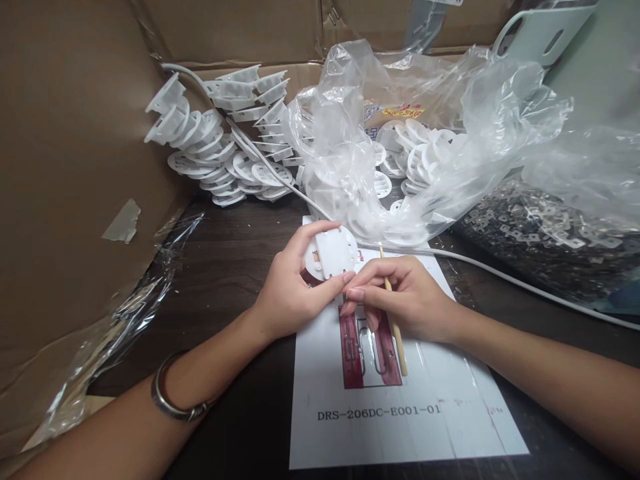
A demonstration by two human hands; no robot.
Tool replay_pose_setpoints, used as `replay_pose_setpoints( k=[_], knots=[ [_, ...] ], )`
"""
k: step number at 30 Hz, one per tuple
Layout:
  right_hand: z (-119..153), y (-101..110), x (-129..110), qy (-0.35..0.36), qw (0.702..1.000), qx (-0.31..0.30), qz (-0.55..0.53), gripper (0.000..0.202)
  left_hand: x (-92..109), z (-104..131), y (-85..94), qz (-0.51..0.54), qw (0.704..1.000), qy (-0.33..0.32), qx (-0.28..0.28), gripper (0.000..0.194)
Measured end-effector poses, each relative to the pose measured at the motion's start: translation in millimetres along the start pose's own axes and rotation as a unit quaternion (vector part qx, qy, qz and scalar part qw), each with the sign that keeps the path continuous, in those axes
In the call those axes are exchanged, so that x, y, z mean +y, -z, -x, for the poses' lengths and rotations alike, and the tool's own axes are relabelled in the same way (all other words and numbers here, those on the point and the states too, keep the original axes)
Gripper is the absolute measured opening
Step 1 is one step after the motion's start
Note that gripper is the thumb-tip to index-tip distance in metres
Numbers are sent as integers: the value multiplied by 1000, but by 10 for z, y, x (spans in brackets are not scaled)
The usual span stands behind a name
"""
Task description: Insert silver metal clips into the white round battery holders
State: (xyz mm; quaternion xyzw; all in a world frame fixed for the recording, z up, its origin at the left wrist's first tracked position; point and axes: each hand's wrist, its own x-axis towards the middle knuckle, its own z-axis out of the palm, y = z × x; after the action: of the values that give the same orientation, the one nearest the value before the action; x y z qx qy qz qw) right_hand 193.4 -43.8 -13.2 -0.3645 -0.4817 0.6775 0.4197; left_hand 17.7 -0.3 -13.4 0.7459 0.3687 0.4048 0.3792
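A white round plastic part [337, 253] with slots and a raised middle is held by my left hand [300, 283], thumb at its lower edge and fingers at the top. My right hand [400, 293] is closed, with a thin wooden stick [397, 333] running through its fingers. Its thumb and index fingertips meet at the lower right edge of the part. Anything small in that pinch is hidden. Beneath both hands lies a white printed sheet [360, 440] with a dark red and white drawing [353, 360], partly covered by my right hand.
Stacked white round parts [215, 147] stand at the back left. Behind my hands, a clear plastic bag [345, 133] holds more of them. Small metal pieces [540, 233] fill a bag at right. A grey cable [500, 270] crosses the dark table; cardboard [75, 133] walls the left.
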Motion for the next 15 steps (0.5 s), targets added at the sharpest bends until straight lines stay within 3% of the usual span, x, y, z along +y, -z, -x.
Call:
replay_pose_setpoints(
  k=[3, 7, 9, 11, 15],
  knots=[
    [8, -3, 14, 12, 1000, 12, 12, 26, 6, 3, -4, 13, 1000, 5, -2, 53],
    [3, -5, 35, 62, 990, 119, 33, 46, 4, 10, -10, 41, 999, -3, -4, 54],
    [-7, -6, 38, 82, 983, 159, 42, 39, 1, 14, -13, 45, 999, -5, -4, 55],
    [-18, -2, 40, 87, 981, 168, 32, 26, -2, 15, -17, 47, 999, -7, -5, 56],
    [-35, 17, 46, 67, 989, 132, 16, 31, -4, 15, -10, 62, 998, -4, -22, 57]
  ],
)
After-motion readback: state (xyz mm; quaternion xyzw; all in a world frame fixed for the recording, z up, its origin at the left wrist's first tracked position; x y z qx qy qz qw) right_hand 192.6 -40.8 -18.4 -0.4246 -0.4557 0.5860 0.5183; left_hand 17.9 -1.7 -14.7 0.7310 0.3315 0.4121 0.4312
